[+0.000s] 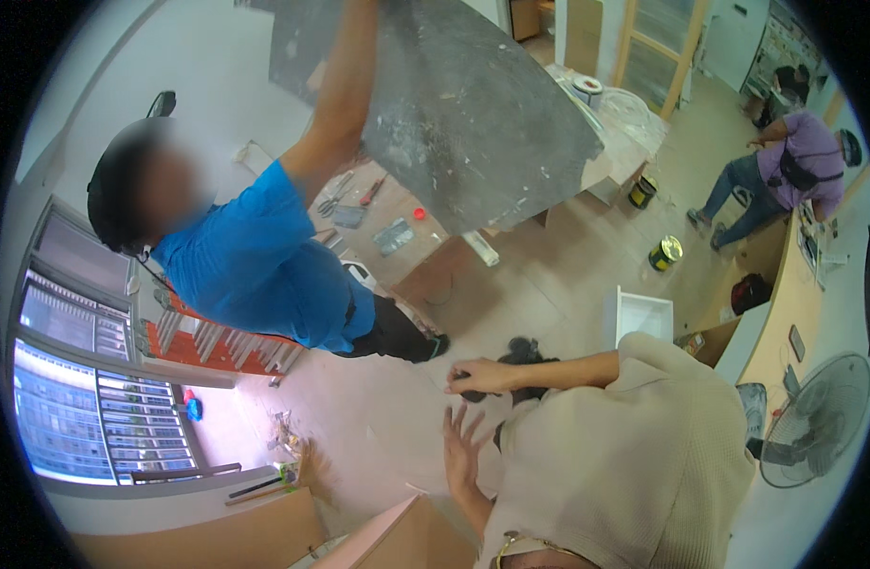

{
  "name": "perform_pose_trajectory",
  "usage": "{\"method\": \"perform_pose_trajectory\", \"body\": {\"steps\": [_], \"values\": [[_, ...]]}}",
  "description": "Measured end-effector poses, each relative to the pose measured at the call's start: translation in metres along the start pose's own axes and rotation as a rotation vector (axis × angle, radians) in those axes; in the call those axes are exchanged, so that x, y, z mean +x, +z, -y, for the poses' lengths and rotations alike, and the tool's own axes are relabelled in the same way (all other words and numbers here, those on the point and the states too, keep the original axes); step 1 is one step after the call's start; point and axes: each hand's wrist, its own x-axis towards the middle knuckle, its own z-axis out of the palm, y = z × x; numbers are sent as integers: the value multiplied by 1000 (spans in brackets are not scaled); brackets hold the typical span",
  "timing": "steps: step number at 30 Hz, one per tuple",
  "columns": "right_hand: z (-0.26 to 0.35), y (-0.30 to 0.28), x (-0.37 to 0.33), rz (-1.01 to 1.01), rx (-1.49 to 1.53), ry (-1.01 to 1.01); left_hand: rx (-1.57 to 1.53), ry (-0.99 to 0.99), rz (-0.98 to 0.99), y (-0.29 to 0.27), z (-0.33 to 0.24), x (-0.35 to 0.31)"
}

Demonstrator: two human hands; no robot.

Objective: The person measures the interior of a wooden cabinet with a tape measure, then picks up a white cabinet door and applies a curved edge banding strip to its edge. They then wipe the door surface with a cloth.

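Floor (pixel 378 427), pale and tiled, shows beneath the two hands, which are near each other without touching. The left hand (pixel 464 457) is empty, its fingers spread wide. The right hand (pixel 482 376) is curled around a small dark object (pixel 461 381), which is mostly covered by the fingers and too unclear to identify. Near the right wrist is a larger black shape (pixel 522 351), also hard to make out. Ahead, a co-worker in a blue shirt (pixel 255 266) raises an arm to a large grey panel (pixel 482 114); that person's hand is out of view. Partly beneath the panel, a wooden worktop (pixel 402 197) carries a red-handled tool (pixel 372 192) and a red cap (pixel 419 214). Rightward are two dark tins (pixel 665 253), a white box (pixel 641 319), a person in purple (pixel 803 156) bending forward, and a round fan (pixel 818 422).
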Motion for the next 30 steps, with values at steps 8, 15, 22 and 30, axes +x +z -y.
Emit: {"method": "perform_pose_trajectory", "body": {"steps": [8,15,22,30], "values": [[34,-93,-54,-92,-291,-577,-211,34,315,118,-49,91],[28,-190,-74,-264,-481,-777,-42,-44,318,208,-85,152],[8,-241,-59,-359,-434,-653,111,-37,243,221,-125,216],[-76,-283,-149,-450,-458,150,466,-332,246,240,-110,332]]}}
